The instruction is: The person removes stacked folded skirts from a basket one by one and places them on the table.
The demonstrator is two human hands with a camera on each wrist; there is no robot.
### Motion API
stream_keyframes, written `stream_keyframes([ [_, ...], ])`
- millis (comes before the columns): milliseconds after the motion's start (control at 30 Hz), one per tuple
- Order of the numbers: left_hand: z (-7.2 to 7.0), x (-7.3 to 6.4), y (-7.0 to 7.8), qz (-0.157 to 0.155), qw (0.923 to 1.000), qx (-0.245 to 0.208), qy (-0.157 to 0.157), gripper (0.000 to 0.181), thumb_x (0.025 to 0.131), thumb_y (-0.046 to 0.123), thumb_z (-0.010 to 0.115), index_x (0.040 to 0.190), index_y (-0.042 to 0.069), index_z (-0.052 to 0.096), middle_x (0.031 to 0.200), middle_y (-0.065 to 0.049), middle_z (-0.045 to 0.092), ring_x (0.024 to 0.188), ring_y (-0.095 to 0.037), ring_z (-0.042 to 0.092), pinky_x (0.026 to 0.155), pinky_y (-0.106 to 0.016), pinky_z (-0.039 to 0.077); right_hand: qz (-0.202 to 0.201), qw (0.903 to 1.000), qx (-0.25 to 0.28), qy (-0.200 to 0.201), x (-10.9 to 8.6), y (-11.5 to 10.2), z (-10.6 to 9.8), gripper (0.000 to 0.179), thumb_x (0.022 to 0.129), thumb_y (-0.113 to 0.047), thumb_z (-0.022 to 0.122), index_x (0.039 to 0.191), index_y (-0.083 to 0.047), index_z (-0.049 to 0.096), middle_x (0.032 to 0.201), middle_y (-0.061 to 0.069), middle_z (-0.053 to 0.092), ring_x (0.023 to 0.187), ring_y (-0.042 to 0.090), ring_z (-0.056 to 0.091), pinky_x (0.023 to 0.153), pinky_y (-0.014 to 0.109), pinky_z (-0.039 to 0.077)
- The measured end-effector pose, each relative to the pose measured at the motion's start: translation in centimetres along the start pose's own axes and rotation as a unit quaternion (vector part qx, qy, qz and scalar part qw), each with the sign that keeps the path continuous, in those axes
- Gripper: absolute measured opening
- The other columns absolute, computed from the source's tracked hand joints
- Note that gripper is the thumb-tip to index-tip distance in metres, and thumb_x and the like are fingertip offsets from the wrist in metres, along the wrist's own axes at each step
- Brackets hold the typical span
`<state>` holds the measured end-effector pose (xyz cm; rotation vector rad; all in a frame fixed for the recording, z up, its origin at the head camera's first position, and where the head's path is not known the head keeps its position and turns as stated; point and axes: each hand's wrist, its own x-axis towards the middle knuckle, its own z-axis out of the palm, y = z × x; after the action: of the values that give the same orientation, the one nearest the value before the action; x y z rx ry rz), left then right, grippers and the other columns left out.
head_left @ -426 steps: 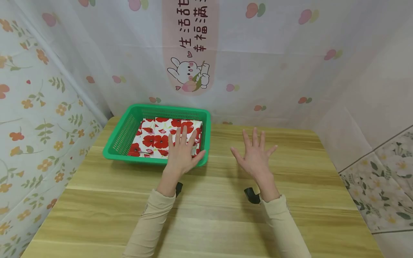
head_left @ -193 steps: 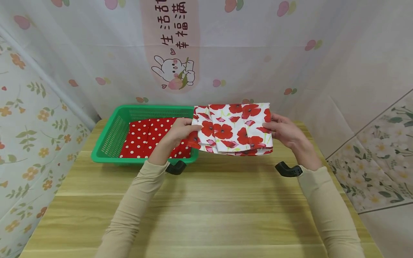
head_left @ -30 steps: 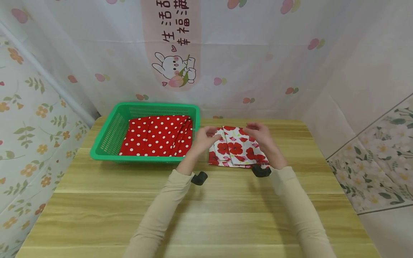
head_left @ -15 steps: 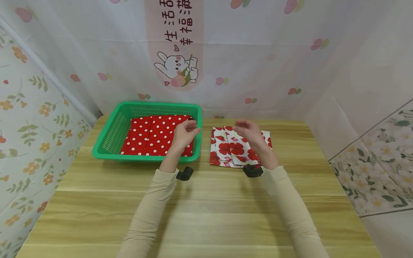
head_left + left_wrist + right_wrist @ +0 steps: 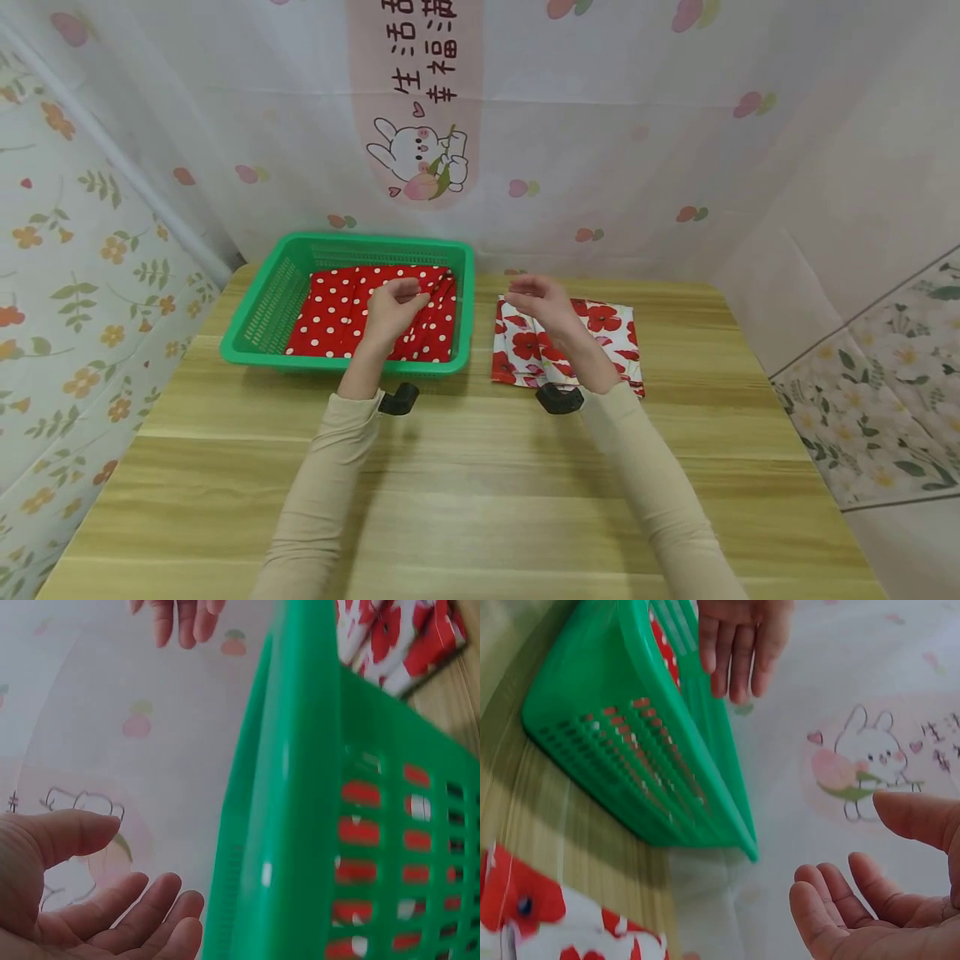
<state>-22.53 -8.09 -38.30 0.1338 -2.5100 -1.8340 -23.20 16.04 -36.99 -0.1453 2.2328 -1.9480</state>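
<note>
In the head view my left hand [image 5: 392,315] is over the green plastic basket [image 5: 232,340], fingers loosely bent and holding nothing. Under it, inside the basket, lies a folded red cloth with white dots [image 5: 326,312]. My right hand [image 5: 551,310] hovers over the left part of a folded white cloth with red poppies [image 5: 618,333], which lies on the table right of the basket. Nothing is between the right thumb and fingers either. Both wrist views show the thumbs spread apart from the fingers, the left hand [image 5: 112,907] and the right hand [image 5: 885,892] beside the basket's rim.
The wooden table [image 5: 465,500] reaches back to a white curtain [image 5: 600,150] with a printed rabbit [image 5: 420,154]. A floral curtain [image 5: 75,275] hangs at the left. Black wrist camera mounts [image 5: 400,400] sit at both cuffs.
The poppy cloth was carried out of the basket and laid on the table, showing the dotted cloth underneath. Since then both hands have let go and moved left, the left one over the basket.
</note>
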Motion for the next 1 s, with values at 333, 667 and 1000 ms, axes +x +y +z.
stream_keyframes([
  [333, -3.5, 0.5, -1.1, -0.027, 0.9991, 0.010, 0.031, 0.044, 0.092, 0.016, 0.059, 0.131, -0.002, 0.049, 0.127, -0.018, 0.052, 0.117, -0.032, 0.049, 0.095, -0.042, 0.045, 0.019, 0.9979, 0.025, -0.056, 0.6, -0.9, 4.0, 0.046, 0.093, -0.006, 0.054, 0.135, 0.008, 0.040, 0.133, 0.026, 0.044, 0.120, 0.035, 0.047, 0.103, 0.043, 0.037],
  [667, -6.9, 0.8, -1.6, -0.078, 0.9933, 0.056, 0.064, 0.049, 0.091, 0.018, 0.059, 0.133, -0.003, 0.045, 0.131, -0.019, 0.048, 0.118, -0.033, 0.046, 0.094, -0.042, 0.045, 0.072, 0.9919, 0.066, -0.082, 1.2, -1.2, 7.6, 0.053, 0.094, -0.010, 0.053, 0.141, 0.005, 0.032, 0.142, 0.023, 0.036, 0.128, 0.034, 0.040, 0.106, 0.042, 0.033],
  [1000, -9.5, 1.0, -2.4, -0.149, 0.9832, 0.087, 0.059, 0.054, 0.092, 0.019, 0.057, 0.136, -0.005, 0.037, 0.137, -0.022, 0.038, 0.122, -0.035, 0.038, 0.097, -0.045, 0.043, 0.149, 0.9823, 0.103, -0.049, 2.6, -1.2, 10.1, 0.065, 0.095, -0.016, 0.053, 0.146, 0.002, 0.018, 0.146, 0.014, 0.030, 0.133, 0.031, 0.032, 0.109, 0.043, 0.029],
])
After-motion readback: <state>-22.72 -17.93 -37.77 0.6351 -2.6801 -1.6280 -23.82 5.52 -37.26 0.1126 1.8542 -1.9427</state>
